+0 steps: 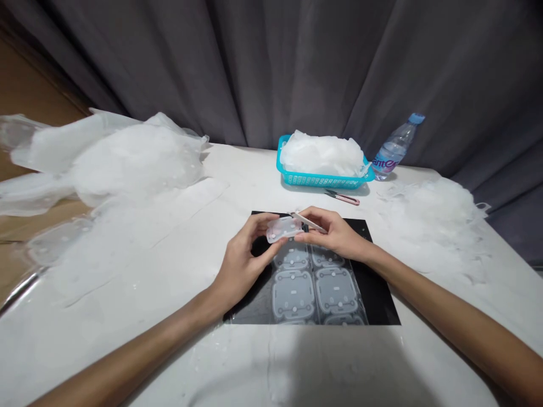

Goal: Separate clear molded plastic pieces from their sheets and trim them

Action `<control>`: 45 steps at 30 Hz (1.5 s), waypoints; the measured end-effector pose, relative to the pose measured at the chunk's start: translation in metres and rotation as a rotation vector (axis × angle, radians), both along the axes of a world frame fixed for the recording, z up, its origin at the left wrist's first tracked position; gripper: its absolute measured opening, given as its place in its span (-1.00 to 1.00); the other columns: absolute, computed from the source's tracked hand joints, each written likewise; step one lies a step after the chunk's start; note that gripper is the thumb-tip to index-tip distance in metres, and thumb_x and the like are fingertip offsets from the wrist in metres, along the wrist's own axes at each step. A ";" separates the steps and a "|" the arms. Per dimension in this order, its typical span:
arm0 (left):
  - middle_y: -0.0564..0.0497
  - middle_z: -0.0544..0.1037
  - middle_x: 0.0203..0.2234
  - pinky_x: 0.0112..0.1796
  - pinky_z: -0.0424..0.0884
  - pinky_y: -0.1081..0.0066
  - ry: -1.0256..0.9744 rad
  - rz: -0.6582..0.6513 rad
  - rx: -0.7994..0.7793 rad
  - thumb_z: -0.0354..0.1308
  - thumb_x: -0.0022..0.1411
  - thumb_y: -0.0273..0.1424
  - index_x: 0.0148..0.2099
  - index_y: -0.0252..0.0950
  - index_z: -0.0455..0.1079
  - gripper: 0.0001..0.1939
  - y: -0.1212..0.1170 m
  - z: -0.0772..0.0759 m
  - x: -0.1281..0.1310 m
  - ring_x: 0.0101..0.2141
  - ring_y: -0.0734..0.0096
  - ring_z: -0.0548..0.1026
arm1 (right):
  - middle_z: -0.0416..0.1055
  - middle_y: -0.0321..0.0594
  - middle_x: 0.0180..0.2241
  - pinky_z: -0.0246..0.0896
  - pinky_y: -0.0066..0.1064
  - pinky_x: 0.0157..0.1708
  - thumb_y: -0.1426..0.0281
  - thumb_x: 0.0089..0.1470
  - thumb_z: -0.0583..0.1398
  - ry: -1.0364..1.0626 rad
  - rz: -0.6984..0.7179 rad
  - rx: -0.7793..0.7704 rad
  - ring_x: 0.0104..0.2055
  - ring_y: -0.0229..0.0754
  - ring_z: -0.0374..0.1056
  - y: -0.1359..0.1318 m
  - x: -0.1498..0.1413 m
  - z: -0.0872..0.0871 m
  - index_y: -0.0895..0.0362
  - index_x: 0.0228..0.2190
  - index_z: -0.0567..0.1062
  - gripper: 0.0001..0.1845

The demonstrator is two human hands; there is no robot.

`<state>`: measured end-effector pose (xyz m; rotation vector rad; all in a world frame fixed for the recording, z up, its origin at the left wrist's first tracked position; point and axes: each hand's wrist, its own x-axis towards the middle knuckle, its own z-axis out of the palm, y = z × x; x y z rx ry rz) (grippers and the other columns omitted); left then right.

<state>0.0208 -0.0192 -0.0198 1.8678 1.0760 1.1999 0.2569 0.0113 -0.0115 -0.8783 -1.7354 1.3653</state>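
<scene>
My left hand (248, 249) is closed, thumb and fingers pinching a small translucent plastic piece (283, 228) with rounded corners by its left side. From the right, my right hand (333, 229) grips a thin, pale, slender tool (309, 221), its kind hard to make out. Its tip reaches the upper right edge of the plastic piece, and the right fingertips are close to that edge. Both hands are over a black mat (375, 277). On the mat lies a clear sheet (293, 294) with rows of rounded-square translucent shapes.
Behind the mat stands a turquoise basket (324, 181) filled with white translucent pieces. Pink-handled snips (345, 198) lie before it. A water bottle (394, 147) leans at the right. Heaps of translucent pieces lie at left (136, 158) and right (441, 220) on the white table (169, 316).
</scene>
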 end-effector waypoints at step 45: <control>-0.10 0.71 -0.02 0.14 0.60 0.18 -0.302 0.043 -0.187 0.42 0.32 -0.23 0.11 -0.21 0.50 -0.62 0.000 0.007 0.003 0.04 0.13 0.67 | 0.46 -0.25 -0.26 0.16 -0.39 -0.39 0.22 0.30 0.28 -0.163 -0.264 0.282 -0.42 -0.26 0.23 -0.013 -0.012 -0.019 0.07 -0.07 0.50 -0.75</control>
